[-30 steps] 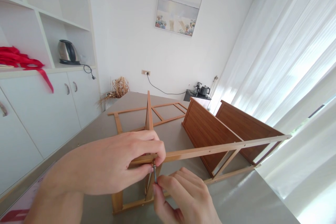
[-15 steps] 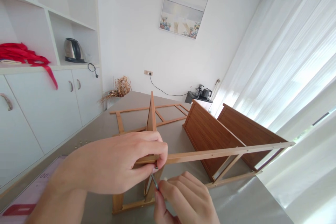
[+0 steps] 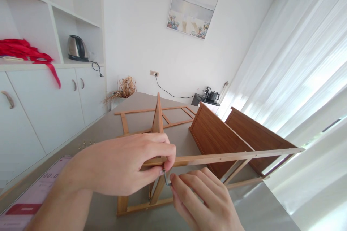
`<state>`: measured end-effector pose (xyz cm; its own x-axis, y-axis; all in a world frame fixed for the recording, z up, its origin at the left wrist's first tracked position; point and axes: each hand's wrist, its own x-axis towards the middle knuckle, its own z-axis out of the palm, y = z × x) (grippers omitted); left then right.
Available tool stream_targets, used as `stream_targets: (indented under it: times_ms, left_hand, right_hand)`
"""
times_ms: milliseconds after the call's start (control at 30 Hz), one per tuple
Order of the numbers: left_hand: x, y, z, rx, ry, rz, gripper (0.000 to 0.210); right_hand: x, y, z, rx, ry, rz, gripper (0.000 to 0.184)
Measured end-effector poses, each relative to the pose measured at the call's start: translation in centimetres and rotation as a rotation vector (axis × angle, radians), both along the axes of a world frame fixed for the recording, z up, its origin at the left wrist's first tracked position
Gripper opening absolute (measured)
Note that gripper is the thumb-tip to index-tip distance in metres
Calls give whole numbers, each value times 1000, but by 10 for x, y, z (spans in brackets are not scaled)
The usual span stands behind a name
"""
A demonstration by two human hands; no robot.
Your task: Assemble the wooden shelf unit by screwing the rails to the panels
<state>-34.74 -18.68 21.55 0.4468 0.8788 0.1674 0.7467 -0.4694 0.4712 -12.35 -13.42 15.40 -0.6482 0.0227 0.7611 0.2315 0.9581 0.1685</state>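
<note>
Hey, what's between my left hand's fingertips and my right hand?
A small bent metal key, seen in the head view: its upper end is at the left hand, by the wooden rail, and the right hand holds its lower end.

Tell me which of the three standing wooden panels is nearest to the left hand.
The leftmost panel, seen almost edge-on just beyond the left hand; the middle panel and rightmost panel stand farther right, broad faces showing.

From the left hand (image 3: 132, 166), the near frame (image 3: 206, 158) is stretching over the table (image 3: 255, 205) toward three o'clock. The far frame (image 3: 166, 118) is lying at twelve, two panels (image 3: 217, 137) are standing at two, and a kettle (image 3: 77, 48) beyond is sitting on a shelf (image 3: 63, 66) at eleven.
</note>
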Motion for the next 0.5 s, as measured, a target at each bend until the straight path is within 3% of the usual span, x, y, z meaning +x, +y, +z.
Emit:
stream_targets:
  times_ms: [333,500]
  left_hand:
    - [0,0,1,1,-1,-1,17]
    - [0,1,0,-2,-5,-6,17]
  right_hand:
    - [-3,2,-1,123,78,-36,13]
    - [2,1,1,112,-13,-29,20]
